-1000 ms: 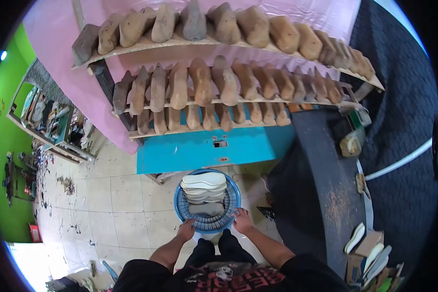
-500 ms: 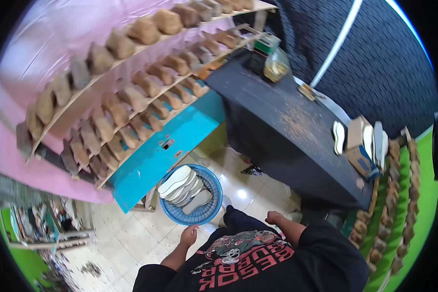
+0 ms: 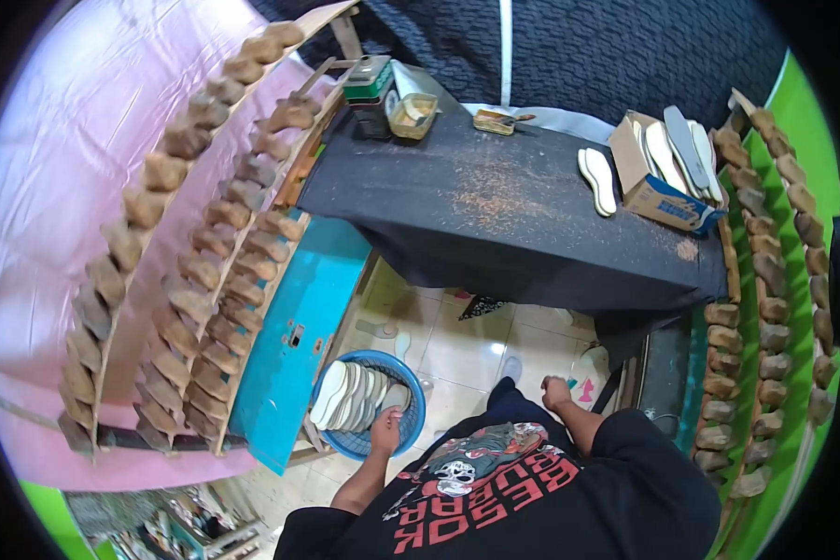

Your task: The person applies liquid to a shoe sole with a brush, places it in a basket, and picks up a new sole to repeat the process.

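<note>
My left hand [image 3: 385, 431] is over the near right side of a blue plastic basket [image 3: 418, 411], its fingers curled. Just beyond its fingertips shows the end of a pale insole [image 3: 397, 398]; whether they grip it is hidden. A row of cream, sole-shaped insoles [image 3: 347, 396] leans inside the basket. My right hand [image 3: 557, 393] hangs in front of my body on the right, fingers closed. A small greenish spot shows at its fingertips, too small to name.
Ahead stands a black-covered table [image 3: 411, 187] with a pair of insoles [image 3: 597, 181], a carton [image 3: 667, 201] of insoles, a brush [image 3: 504, 119] and a tin [image 3: 371, 93]. Wooden shoe lasts [image 3: 145, 205] line racks on both sides. A turquoise panel [image 3: 299, 317] borders the basket.
The view has turned right, toward the table. My left hand has moved forward from beside the basket to over its near right side. My right hand stays in front of my body.
</note>
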Tool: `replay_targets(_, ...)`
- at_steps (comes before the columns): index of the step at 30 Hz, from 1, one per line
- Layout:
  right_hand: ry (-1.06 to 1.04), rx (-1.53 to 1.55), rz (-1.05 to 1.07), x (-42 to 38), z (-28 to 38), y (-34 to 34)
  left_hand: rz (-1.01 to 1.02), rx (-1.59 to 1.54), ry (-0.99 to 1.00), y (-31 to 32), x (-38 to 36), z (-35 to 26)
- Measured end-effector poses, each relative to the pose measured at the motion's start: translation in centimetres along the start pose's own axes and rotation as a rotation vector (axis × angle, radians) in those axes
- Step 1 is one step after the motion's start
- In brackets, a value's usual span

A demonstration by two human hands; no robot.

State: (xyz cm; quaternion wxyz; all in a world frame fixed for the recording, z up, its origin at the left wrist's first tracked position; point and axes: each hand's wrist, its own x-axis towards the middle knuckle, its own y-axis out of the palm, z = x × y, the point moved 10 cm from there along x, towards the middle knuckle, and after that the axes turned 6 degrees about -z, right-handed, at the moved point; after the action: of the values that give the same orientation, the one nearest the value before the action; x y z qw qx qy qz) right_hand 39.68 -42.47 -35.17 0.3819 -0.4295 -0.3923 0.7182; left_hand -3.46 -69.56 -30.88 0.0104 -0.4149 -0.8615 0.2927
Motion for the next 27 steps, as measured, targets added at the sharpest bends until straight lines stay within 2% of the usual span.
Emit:
replay_targets(5,-0.034,0.246,-0.057,6.3,-1.4,-4.3,0.059,-0.024,-0.063,5.9,2.6,-2.4)
replay_targets(6,-0.098,0.313,-0.044,7.3,-0.7,-5.9,0.068,-0.015,-0.061,7.8,3.9,-2.8)
replay_targets(8,-0.150,0.395,-0.014,8.3,0.3,-8.4,-0.043,-0.249,-0.008,10.2,5.6,-3.2)
replay_targets(10,-0.340,0.470,-0.092,9.8,2.5,-13.6,-0.038,-0.194,0.033,13.3,7.6,-8.2)
replay_targets(11,-0.345,0.468,-0.089,10.9,3.2,-15.7,-0.006,-0.218,0.039,15.1,9.0,-11.1)
replay_targets(13,-0.615,0.554,-0.212,11.0,7.1,-21.8,0.054,-0.265,0.125,18.7,11.6,-17.0)
replay_targets(15,-0.686,0.586,-0.233,12.1,10.1,-26.3,0.099,-0.215,0.220,20.8,13.5,-24.1)
replay_targets(18,-0.785,0.671,-0.303,14.0,13.3,-30.1,0.130,-0.249,0.214,22.7,16.1,-31.9)
replay_targets(20,-0.832,0.723,-0.333,15.3,15.1,-31.9,0.122,-0.343,0.340,22.3,16.9,-37.8)
replay_targets(24,-0.815,0.842,-0.384,16.8,17.7,-34.1,0.122,-0.447,0.379,21.8,18.7,-41.4)
replay_targets(27,-0.827,0.842,-0.438,17.4,18.5,-34.9,0.141,-0.551,0.306,21.7,20.1,-41.9)
